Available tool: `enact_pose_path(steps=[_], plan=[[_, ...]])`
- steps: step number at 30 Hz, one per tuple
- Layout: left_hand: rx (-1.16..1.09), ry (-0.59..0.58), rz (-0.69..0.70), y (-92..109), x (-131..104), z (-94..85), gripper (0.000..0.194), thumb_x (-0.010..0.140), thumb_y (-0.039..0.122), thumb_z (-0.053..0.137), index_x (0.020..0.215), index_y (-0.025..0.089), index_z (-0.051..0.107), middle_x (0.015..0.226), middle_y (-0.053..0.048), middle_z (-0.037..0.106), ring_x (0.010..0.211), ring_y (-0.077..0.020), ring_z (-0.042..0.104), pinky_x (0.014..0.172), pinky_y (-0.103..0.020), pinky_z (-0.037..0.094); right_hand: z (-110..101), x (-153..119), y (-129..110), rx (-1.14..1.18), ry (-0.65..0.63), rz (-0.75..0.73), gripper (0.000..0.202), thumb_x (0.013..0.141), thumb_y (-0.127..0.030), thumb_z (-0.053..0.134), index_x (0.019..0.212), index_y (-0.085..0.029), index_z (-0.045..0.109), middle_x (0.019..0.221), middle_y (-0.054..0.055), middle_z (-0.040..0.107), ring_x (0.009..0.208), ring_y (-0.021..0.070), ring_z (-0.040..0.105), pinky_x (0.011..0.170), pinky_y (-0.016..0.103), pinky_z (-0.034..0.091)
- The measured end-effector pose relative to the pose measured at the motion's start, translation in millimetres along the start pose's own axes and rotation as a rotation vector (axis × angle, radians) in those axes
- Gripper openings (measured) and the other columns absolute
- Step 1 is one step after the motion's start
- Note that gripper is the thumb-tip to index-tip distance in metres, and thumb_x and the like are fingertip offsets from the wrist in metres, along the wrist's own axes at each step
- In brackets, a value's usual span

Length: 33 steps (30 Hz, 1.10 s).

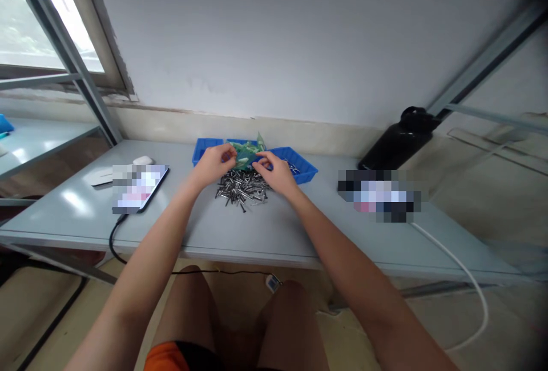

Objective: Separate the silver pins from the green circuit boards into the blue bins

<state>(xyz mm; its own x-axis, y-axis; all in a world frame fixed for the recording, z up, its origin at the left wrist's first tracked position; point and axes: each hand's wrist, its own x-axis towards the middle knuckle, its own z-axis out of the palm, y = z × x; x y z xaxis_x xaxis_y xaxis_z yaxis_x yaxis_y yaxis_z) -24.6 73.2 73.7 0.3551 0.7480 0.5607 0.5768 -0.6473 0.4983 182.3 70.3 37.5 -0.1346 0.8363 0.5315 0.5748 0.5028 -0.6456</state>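
Note:
Between my hands is a crumpled green see-through plastic bag (246, 153), held above a heap of dark and silvery screws (242, 188) on the table. My left hand (214, 164) pinches the bag's left side with curled fingers. On the other side my right hand (276, 171) grips its right edge between thumb and fingers. Behind the bag stand blue plastic bins: one at the left (208, 144), one in the middle mostly covered by the bag, and one at the right (306, 170) with some silvery pieces inside.
A phone (141, 188) with a black cable lies on the left of the grey table (257, 234), near a white rounded object (143, 160). At the right are a black bottle (398, 140) and a blurred-out device (381, 197) with a white cable. A wall rises behind.

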Motion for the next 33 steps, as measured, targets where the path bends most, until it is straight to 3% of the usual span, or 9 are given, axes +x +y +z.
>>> enact_pose_path(steps=[3, 7, 13, 17, 23, 27, 33], plan=[[-0.112, 0.057, 0.026, 6.8, 0.5, 8.8, 0.008, 0.078, 0.014, 0.052, 0.080, 0.016, 0.059, 0.076, -0.002, 0.064, 0.067, -0.0109, 0.056, 0.065, -0.024, 0.046, -2.8, 0.0, -0.3, 0.056, -0.004, 0.063, 0.032, 0.080, -0.042, 0.059, 0.102, -0.019, 0.062, 0.070, 0.002, 0.065, 0.064, 0.0172, 0.056, 0.070, 0.033, 0.043], [-0.279, 0.085, 0.012, 9.9, 0.7, 19.7, 0.005, 0.081, 0.017, 0.053, 0.082, 0.015, 0.057, 0.076, -0.002, 0.062, 0.066, -0.0103, 0.055, 0.064, -0.024, 0.047, -4.8, 1.5, 2.2, 0.173, -0.017, 0.034, 0.027, 0.080, -0.044, 0.058, 0.093, -0.021, 0.062, 0.068, 0.000, 0.061, 0.064, 0.0160, 0.054, 0.066, 0.031, 0.042], [-0.446, 0.097, -0.090, 6.0, 3.1, 29.1, 0.005, 0.081, 0.018, 0.056, 0.084, 0.014, 0.056, 0.072, -0.001, 0.059, 0.061, -0.0105, 0.055, 0.056, -0.023, 0.048, -6.1, 3.2, 2.2, 0.285, -0.012, 0.010, 0.025, 0.079, -0.044, 0.058, 0.072, -0.020, 0.056, 0.066, -0.001, 0.058, 0.063, 0.0141, 0.052, 0.064, 0.029, 0.040], [-0.440, 0.130, -0.091, 7.1, 3.8, 29.0, 0.012, 0.079, 0.020, 0.059, 0.089, 0.014, 0.059, 0.074, -0.002, 0.061, 0.062, -0.0103, 0.056, 0.059, -0.024, 0.048, -8.0, 3.1, 0.2, 0.321, -0.014, 0.017, 0.027, 0.079, -0.045, 0.059, 0.071, -0.020, 0.055, 0.062, -0.002, 0.056, 0.060, 0.0133, 0.050, 0.061, 0.028, 0.038], [-0.392, 0.044, -0.073, 8.1, 1.7, 28.1, 0.010, 0.080, 0.024, 0.060, 0.080, 0.015, 0.061, 0.066, 0.000, 0.059, 0.060, -0.0109, 0.053, 0.058, -0.024, 0.044, -6.3, 4.2, 4.4, 0.274, -0.011, -0.026, 0.025, 0.080, -0.043, 0.058, 0.071, -0.020, 0.055, 0.065, -0.001, 0.053, 0.065, 0.0147, 0.050, 0.066, 0.030, 0.040], [-0.360, 0.023, -0.072, 3.6, 0.9, 33.9, 0.010, 0.080, 0.023, 0.061, 0.085, 0.015, 0.060, 0.067, 0.001, 0.058, 0.061, -0.0105, 0.052, 0.059, -0.023, 0.043, -5.4, 5.0, 8.9, 0.308, -0.097, 0.048, 0.026, 0.081, -0.046, 0.057, 0.073, -0.021, 0.054, 0.067, -0.001, 0.055, 0.068, 0.0158, 0.054, 0.068, 0.032, 0.043], [-0.315, -0.014, -0.114, -3.1, 0.2, 41.5, 0.036, 0.073, 0.022, 0.070, 0.105, 0.013, 0.057, 0.071, 0.001, 0.058, 0.062, -0.0109, 0.051, 0.060, -0.024, 0.043, -6.1, 4.4, 9.8, 0.353, -0.175, 0.123, 0.025, 0.079, -0.047, 0.061, 0.082, -0.022, 0.057, 0.065, -0.002, 0.056, 0.061, 0.0140, 0.055, 0.059, 0.029, 0.044]])
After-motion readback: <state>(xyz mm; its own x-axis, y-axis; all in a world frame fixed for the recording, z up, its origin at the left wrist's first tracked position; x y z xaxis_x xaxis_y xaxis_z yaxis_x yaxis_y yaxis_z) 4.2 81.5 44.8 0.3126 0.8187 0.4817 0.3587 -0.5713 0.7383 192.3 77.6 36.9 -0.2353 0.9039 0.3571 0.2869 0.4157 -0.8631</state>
